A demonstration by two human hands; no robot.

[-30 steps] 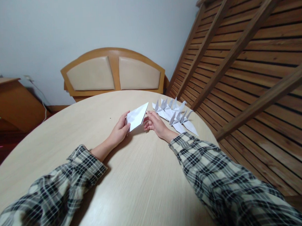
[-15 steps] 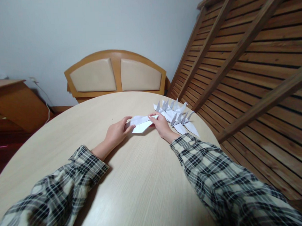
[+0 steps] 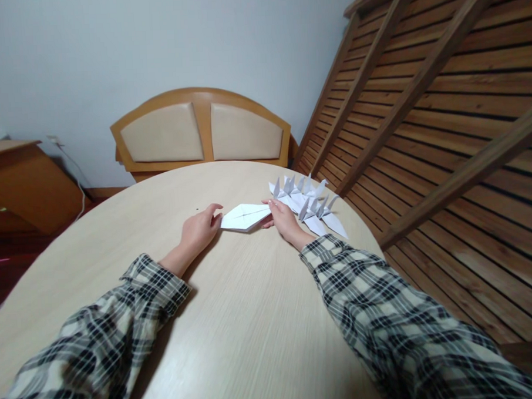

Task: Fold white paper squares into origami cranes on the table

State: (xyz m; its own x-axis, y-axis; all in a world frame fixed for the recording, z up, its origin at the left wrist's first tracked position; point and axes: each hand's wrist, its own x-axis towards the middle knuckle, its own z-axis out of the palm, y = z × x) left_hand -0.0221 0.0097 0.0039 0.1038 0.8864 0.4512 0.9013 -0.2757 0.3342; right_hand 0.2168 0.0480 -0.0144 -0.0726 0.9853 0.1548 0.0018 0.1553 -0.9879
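Note:
A white folded paper (image 3: 244,217), diamond-shaped with a centre crease, lies flat on the round light-wood table (image 3: 236,318). My left hand (image 3: 199,228) pinches its left tip with curled fingers. At the right tip, my right hand (image 3: 282,217) presses on the paper with its fingertips. Both arms wear plaid sleeves. Just right of my right hand, several finished white paper cranes (image 3: 308,205) sit in a cluster on the table.
A wooden chair (image 3: 201,132) with beige pads stands at the table's far side. Slatted wooden panels (image 3: 439,133) lean along the right. A wooden cabinet (image 3: 22,181) and a cable sit at the left by the wall.
The paper was held up tilted between my hands; it has since been lowered and flattened on the table, with both hands spread to its two ends.

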